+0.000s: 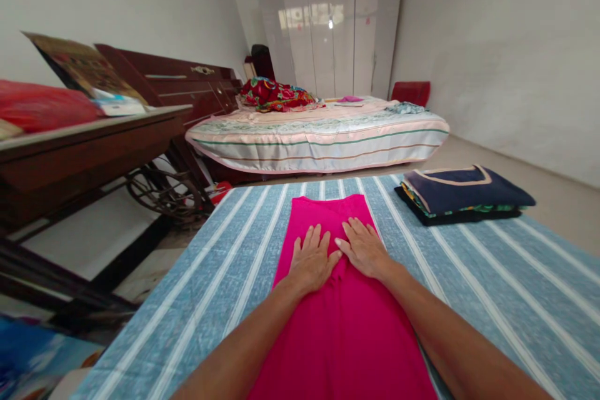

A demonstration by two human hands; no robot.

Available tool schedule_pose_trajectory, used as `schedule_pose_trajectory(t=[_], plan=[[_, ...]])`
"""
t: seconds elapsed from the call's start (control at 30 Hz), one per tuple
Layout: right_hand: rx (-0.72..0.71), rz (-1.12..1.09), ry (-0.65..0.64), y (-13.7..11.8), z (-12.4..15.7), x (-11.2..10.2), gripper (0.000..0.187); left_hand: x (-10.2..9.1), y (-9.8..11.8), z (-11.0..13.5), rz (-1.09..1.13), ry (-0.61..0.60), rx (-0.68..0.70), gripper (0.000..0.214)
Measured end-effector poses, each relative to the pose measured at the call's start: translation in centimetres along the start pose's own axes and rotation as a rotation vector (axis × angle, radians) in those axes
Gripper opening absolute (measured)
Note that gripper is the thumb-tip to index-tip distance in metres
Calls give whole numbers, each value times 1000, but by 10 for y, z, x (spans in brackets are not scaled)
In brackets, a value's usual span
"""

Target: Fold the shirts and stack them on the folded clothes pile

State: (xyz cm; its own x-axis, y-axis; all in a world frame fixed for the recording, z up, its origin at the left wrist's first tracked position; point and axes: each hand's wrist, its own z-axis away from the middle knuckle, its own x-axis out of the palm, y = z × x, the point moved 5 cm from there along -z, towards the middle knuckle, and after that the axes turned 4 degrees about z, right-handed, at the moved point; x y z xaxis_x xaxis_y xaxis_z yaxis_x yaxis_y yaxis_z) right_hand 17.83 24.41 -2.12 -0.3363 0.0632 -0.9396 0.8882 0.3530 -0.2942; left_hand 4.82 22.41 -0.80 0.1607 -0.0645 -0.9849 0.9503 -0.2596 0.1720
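A bright pink cloth point(344, 319) lies spread lengthwise on a bed with a blue and white striped sheet point(225, 275). My left hand point(312, 259) rests flat on the pink cloth with its fingers stretched out. My right hand point(363, 247) lies flat beside it, fingers spread, thumb tips nearly touching. Neither hand holds anything.
A stack of folded clothes, navy on top point(462, 194), sits at the sheet's far right. A dark wooden table point(84, 150) with a red bundle stands to the left. Beyond are a second bed point(319, 134), a white wardrobe point(328, 40) and bare floor at the right.
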Motion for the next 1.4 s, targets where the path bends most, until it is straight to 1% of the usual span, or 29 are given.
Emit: schedule_pose_trajectory(t=[0.07, 0.23, 0.43, 0.67, 0.97, 1.13, 1.3, 1.4], plan=[[29, 29, -48, 2, 1, 2, 61, 2, 0, 2, -2, 17, 1, 60], [73, 91, -78, 4, 3, 2, 62, 2, 2, 4, 18, 31, 9, 62], [127, 190, -128, 6, 6, 4, 62, 1, 6, 8, 73, 32, -24, 73], [164, 233, -196, 6, 8, 5, 63, 3, 7, 8, 114, -32, -45, 81], [142, 295, -184, 11, 10, 12, 63, 8, 6, 7, 99, -41, -48, 83], [138, 285, -174, 10, 10, 12, 63, 10, 5, 7, 91, -9, -36, 84], [127, 261, -149, 8, 9, 6, 59, 8, 7, 6, 88, -23, -35, 82], [201, 220, -93, 10, 17, -3, 58, 5, 8, 4, 92, -16, -48, 80]])
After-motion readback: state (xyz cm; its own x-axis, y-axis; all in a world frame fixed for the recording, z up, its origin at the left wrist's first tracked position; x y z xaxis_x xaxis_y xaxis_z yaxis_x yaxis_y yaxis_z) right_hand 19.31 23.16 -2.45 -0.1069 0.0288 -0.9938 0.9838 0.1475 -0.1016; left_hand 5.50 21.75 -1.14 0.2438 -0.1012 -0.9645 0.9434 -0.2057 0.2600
